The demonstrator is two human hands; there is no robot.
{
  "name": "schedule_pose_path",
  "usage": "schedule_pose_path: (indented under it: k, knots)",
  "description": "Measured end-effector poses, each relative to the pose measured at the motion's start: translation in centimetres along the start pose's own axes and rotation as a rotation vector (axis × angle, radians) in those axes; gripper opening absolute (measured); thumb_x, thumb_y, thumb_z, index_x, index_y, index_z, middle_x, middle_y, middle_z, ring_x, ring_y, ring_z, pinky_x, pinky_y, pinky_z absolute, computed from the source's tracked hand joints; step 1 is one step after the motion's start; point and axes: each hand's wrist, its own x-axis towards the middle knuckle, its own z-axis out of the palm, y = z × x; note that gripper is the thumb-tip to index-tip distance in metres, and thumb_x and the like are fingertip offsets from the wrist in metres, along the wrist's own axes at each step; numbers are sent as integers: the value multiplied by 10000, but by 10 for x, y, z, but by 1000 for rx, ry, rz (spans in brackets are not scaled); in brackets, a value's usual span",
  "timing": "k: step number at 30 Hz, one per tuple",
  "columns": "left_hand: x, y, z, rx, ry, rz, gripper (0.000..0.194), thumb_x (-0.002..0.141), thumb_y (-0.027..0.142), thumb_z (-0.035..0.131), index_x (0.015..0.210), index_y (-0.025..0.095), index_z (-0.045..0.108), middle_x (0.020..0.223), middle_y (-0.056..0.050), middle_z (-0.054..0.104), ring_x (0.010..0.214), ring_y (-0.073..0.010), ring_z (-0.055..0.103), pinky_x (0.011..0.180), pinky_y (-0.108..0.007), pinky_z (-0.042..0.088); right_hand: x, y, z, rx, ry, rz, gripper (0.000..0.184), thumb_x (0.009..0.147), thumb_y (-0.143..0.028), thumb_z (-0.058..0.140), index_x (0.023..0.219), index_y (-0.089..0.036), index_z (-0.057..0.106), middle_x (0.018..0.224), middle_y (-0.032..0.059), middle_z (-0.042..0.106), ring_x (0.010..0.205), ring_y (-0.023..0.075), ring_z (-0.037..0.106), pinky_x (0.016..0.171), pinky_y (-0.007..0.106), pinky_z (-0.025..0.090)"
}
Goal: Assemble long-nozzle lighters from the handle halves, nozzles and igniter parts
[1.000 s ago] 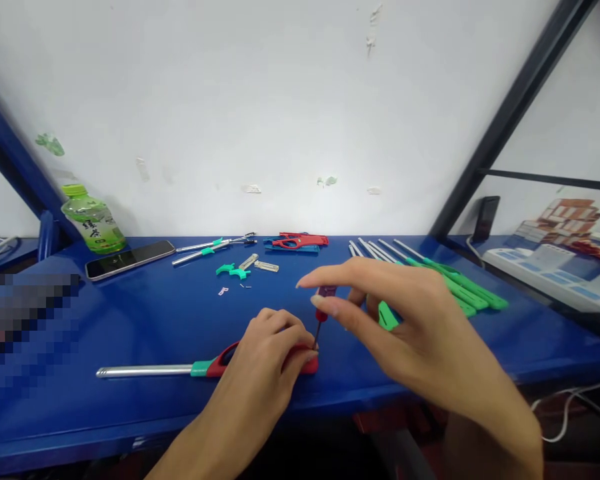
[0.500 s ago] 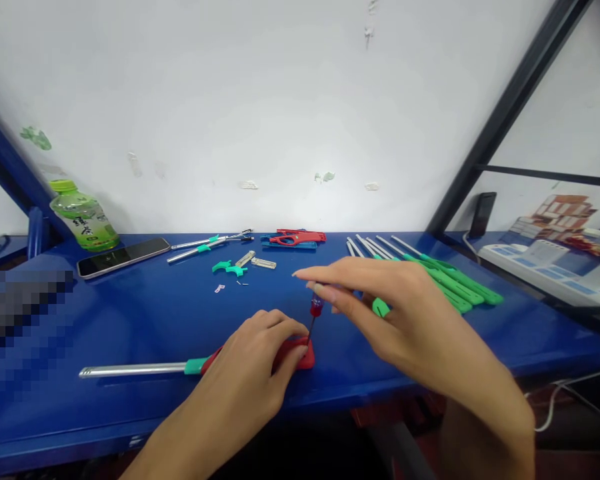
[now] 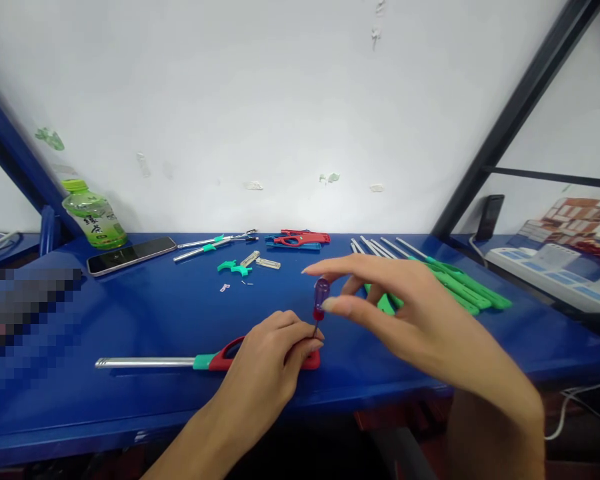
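A long-nosed lighter (image 3: 221,361) with a red handle, a green collar and a silver tube lies along the front of the table, tube toward the left. My left hand (image 3: 273,353) is closed over its handle and pins it down, hiding the handle's middle. Near the handle's right end a small screwdriver (image 3: 321,298) stands almost upright, purple-handled, its shaft reaching down at my left fingertips; the tip is hidden. My right hand (image 3: 400,303) has its thumb against the screwdriver's handle, with the forefinger stretched above and other fingers curled behind.
Green-handled lighters (image 3: 460,287) lie at the right. Red and blue handle shells (image 3: 305,238), metal tubes (image 3: 200,252), green collar pieces (image 3: 234,268) and clear parts (image 3: 269,264) are spread at the back. A phone (image 3: 133,255) and a bottle (image 3: 96,217) are at the left.
My right thumb and fingers have shifted around the screwdriver's handle, drawing together and then spreading, so more of the handle shows. My left hand keeps holding the lighter; the view has swayed slightly.
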Motion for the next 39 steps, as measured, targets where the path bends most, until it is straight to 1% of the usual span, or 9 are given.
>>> schedule_pose_path:
  k: [3,7,12,18,22,26,29,32,39]
  knots:
    - [0,1,-1,-10,-19,10,305,1078,230,487,951,230,765,954,-32,741,883,-199,663,806,-320,494,0,4,-5,32,2,-11,231,1066,-340,643,1244,-356,789,1052,-19,822,714,128,704,584,222,519]
    - [-3,3,-1,21,-36,4,309,1077,223,464,988,235,760,948,-43,732,895,-224,641,809,-344,485,3,4,-4,90,-20,20,187,1043,-365,673,988,-294,837,888,-10,812,610,124,678,540,230,505]
    - [-4,5,0,81,5,-29,177,1045,216,529,1040,255,702,997,-21,736,930,-229,653,845,-356,467,5,2,0,73,40,125,254,965,-410,768,779,-239,739,700,-26,741,486,112,616,483,234,482]
    - [-4,3,-1,79,-13,-23,204,1068,216,493,950,253,654,905,9,710,846,-202,629,775,-332,437,2,5,-4,59,9,79,117,986,-390,748,1023,-286,784,888,-18,802,606,122,691,524,214,511]
    - [-4,4,-2,66,-8,-34,172,1054,219,531,947,255,661,906,15,712,845,-196,634,774,-327,438,3,4,-3,108,12,104,186,997,-372,736,854,-278,807,690,-46,748,461,102,616,465,216,476]
    - [-1,4,-2,51,22,-48,83,1006,227,638,938,246,681,920,18,743,853,-202,660,797,-333,454,7,1,5,111,64,112,161,961,-379,789,836,-281,816,737,-49,776,478,102,631,516,226,512]
    - [0,3,-2,38,33,-49,122,1009,204,630,922,243,706,884,21,751,819,-197,668,771,-328,455,6,0,6,97,60,89,81,980,-339,774,1003,-322,850,878,-50,824,579,103,684,581,215,533]
    - [0,2,-3,25,35,-42,150,1017,206,612,943,247,736,890,13,758,829,-204,676,764,-329,460,3,0,4,107,31,68,195,1036,-293,688,1134,-359,843,909,-54,831,601,94,676,558,203,510]
    - [-3,6,-3,4,76,-67,130,961,145,658,946,241,744,890,26,778,814,-189,694,763,-319,473,8,-2,7,72,102,160,129,912,-373,840,805,-305,822,824,-66,812,681,119,683,602,213,505]
